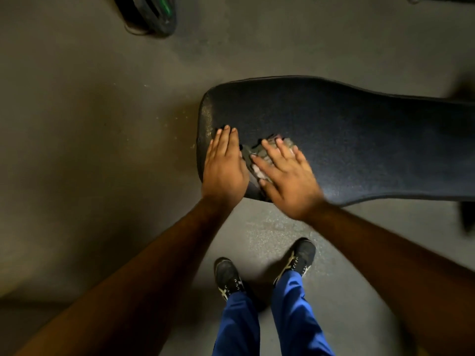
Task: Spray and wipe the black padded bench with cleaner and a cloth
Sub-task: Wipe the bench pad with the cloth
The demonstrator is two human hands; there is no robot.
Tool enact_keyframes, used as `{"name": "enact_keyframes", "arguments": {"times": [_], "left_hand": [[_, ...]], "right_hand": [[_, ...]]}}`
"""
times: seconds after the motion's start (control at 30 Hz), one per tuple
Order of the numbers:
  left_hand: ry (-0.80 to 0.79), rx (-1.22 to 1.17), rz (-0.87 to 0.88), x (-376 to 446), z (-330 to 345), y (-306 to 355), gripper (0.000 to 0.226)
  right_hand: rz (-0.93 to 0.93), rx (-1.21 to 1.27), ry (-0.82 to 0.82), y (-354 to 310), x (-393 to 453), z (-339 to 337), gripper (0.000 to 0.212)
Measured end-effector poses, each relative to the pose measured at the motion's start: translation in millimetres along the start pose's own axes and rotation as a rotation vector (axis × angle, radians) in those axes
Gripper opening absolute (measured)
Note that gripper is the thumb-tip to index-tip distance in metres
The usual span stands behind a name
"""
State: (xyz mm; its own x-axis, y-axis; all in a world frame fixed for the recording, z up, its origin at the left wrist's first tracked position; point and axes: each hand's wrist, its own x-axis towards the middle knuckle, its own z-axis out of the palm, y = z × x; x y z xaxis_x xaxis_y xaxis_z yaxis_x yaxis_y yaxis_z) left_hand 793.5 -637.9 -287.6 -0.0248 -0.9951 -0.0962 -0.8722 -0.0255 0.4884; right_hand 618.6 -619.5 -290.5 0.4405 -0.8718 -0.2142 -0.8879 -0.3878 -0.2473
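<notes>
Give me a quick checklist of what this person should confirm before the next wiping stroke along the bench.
1. Cloth on the pad: ok, it lies crumpled on the black bench near its rounded end.
2. Right hand on the cloth: ok, flat, fingers spread over it.
3. Left hand steadying: ok, flat on the bench end beside the cloth.
4. Pad wetted with cleaner: cannot tell, only faint speckles show at the end.
5. Spray bottle within reach: cannot tell, none in view.
6. Path along the pad clear: ok as far as visible; the far right is blurred.
</notes>
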Motion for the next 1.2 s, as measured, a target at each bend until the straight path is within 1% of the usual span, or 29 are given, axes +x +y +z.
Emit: {"name": "enact_keyframes", "arguments": {"times": [0.03, 0.07, 0.13, 0.17, 0.2, 0.27, 0.3, 0.33, 0.37, 0.47, 0.5, 0.57, 0.6, 0.63, 0.67, 0.73, 0.77, 0.8, 0.83, 0.87, 0.9, 0.93, 0.97, 1.0, 1.03, 1.07, 1.13, 1.17, 1.2], "left_hand": [[0.003, -0.009, -0.001, -0.5, 1.2, 0.8, 0.053], [0.006, -0.015, 0.008, -0.2, 2.8, 2.2, 0.052], [0.013, -0.017, 0.022, 1.0, 4.4, 4.5, 0.050], [0.020, -0.016, 0.029, 2.8, 5.5, 5.3, 0.049], [0.028, -0.009, 0.031, 5.3, 6.8, 6.7, 0.049], [0.041, 0.019, 0.034, 9.3, 10.1, 12.3, 0.048], [0.043, 0.026, 0.042, 11.2, 12.4, 16.1, 0.049], [0.040, 0.025, 0.057, 13.1, 14.2, 20.5, 0.050], [0.037, 0.020, 0.077, 15.4, 15.8, 25.0, 0.051], [0.038, 0.035, 0.114, 29.0, 18.6, 30.8, 0.051], [0.026, 0.061, 0.128, 34.0, 19.2, 32.5, 0.050], [0.000, 0.105, 0.146, 45.5, 22.3, 35.9, 0.050], [-0.011, 0.120, 0.143, 49.3, 24.7, 36.9, 0.051], [-0.012, 0.142, 0.135, 50.8, 28.0, 37.0, 0.051], [-0.001, 0.174, 0.132, 51.6, 31.6, 37.3, 0.051], [0.013, 0.230, 0.119, 51.9, 38.7, 37.7, 0.052], [0.018, 0.246, 0.107, 51.8, 40.6, 38.4, 0.052], [0.025, 0.262, 0.098, 51.3, 41.4, 39.1, 0.053], [0.028, 0.280, 0.098, 50.8, 41.4, 40.3, 0.053], [0.021, 0.295, 0.105, 51.2, 41.6, 41.2, 0.054], [0.009, 0.306, 0.108, 52.0, 42.1, 40.8, 0.054], [-0.006, 0.310, 0.104, 52.6, 42.8, 40.0, 0.054], [-0.016, 0.313, 0.099, 53.3, 43.7, 39.5, 0.054], [-0.015, 0.318, 0.093, 53.9, 43.7, 39.0, 0.054], [-0.011, 0.326, 0.091, 54.6, 42.8, 39.3, 0.053], [-0.010, 0.335, 0.091, 55.1, 41.7, 40.5, 0.053], [-0.019, 0.357, 0.090, 54.9, 40.2, 42.9, 0.053], [-0.024, 0.367, 0.088, 53.9, 39.7, 44.0, 0.053], [-0.028, 0.375, 0.088, 53.1, 39.9, 45.0, 0.053]], "right_hand": [[0.027, -0.004, 0.010, 16.4, -1.5, -2.7, 0.055], [0.166, 0.008, 0.062, 31.6, 0.9, -4.6, 0.057], [0.543, 0.064, 0.146, 30.0, 1.4, -4.7, 0.059], [0.618, 0.051, 0.168, 14.5, -3.8, 4.5, 0.059], [0.546, 0.011, 0.172, -8.4, -12.9, 13.4, 0.059], [0.243, -0.019, 0.091, -26.4, -40.0, 25.8, 0.058], [0.114, -0.012, 0.056, -13.5, -47.6, 24.3, 0.057], [0.048, -0.020, 0.074, 6.3, -47.3, 18.2, 0.055], [0.083, -0.024, 0.116, 28.5, -41.0, 12.9, 0.055], [0.589, 0.138, 0.232, 46.6, -12.7, 1.4, 0.056], [0.614, 0.133, 0.230, 32.8, -8.6, 3.6, 0.056], [0.336, 0.087, 0.184, 19.0, -14.5, 7.9, 0.054], [0.184, 0.082, 0.122, 28.0, -20.4, 5.1, 0.053], [0.116, 0.073, 0.102, 46.1, -17.9, -1.9, 0.053], [0.168, 0.085, 0.129, 64.2, -7.5, -9.0, 0.054], [0.496, 0.216, 0.198, 78.6, 24.6, -20.8, 0.056], [0.594, 0.237, 0.202, 72.5, 41.1, -22.3, 0.057], [0.532, 0.198, 0.189, 60.2, 53.2, -22.4, 0.057], [0.387, 0.148, 0.153, 54.9, 59.3, -20.6, 0.056], [0.254, 0.120, 0.122, 59.0, 61.2, -20.9, 0.054], [0.192, 0.108, 0.136, 72.3, 64.9, -25.5, 0.052], [0.245, 0.113, 0.180, 90.7, 71.5, -31.0, 0.052], [0.387, 0.138, 0.221, 104.5, 80.2, -36.4, 0.052], [0.538, 0.164, 0.222, 111.1, 90.0, -38.7, 0.053], [0.606, 0.166, 0.195, 110.6, 98.6, -38.0, 0.055], [0.531, 0.132, 0.172, 103.4, 102.2, -37.3, 0.057], [0.221, 0.088, 0.141, 104.4, 96.1, -34.5, 0.055], [0.132, 0.085, 0.140, 115.0, 92.6, -36.0, 0.054], [0.162, 0.084, 0.166, 129.2, 93.4, -40.2, 0.054]]}}
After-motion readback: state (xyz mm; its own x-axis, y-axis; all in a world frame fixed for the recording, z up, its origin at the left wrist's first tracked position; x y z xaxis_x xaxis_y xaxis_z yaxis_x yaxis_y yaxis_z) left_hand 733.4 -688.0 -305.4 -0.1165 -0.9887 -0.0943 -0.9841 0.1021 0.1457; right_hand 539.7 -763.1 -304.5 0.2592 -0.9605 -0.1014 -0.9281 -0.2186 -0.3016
